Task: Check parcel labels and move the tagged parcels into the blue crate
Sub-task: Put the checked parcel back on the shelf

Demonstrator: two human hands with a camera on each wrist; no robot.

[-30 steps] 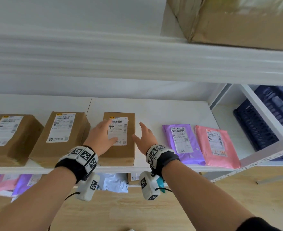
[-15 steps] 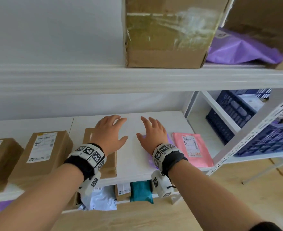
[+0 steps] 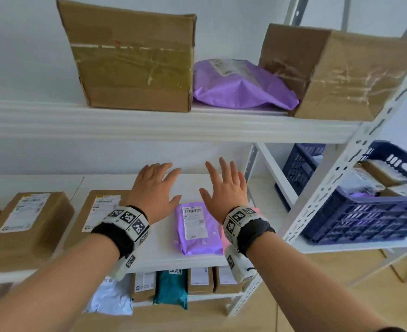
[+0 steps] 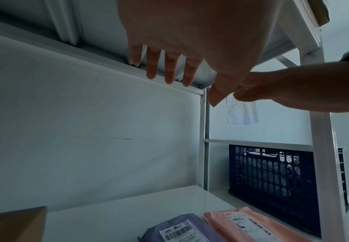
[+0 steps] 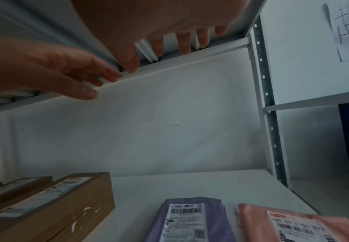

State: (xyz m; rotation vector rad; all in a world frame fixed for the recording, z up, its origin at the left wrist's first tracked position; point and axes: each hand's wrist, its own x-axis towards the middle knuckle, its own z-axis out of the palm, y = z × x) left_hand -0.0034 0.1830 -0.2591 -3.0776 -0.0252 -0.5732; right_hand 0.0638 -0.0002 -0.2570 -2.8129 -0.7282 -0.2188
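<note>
Both forearms are reaching forward side by side, palms facing down. The left hand [image 3: 153,188] and right hand [image 3: 224,190] are spreading straight fingers, holding nothing, thumbs pointing toward each other.

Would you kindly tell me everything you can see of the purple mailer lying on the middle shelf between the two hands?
The purple mailer is a flat, soft-looking plastic bag, slightly wrinkled, lying face up on the white middle shelf. A white shipping label with barcodes covers much of its top; the print is too small to read. It lies lengthwise front to back, a brown box to its left and a pink mailer close on its right. Neither hand touches it.
</note>
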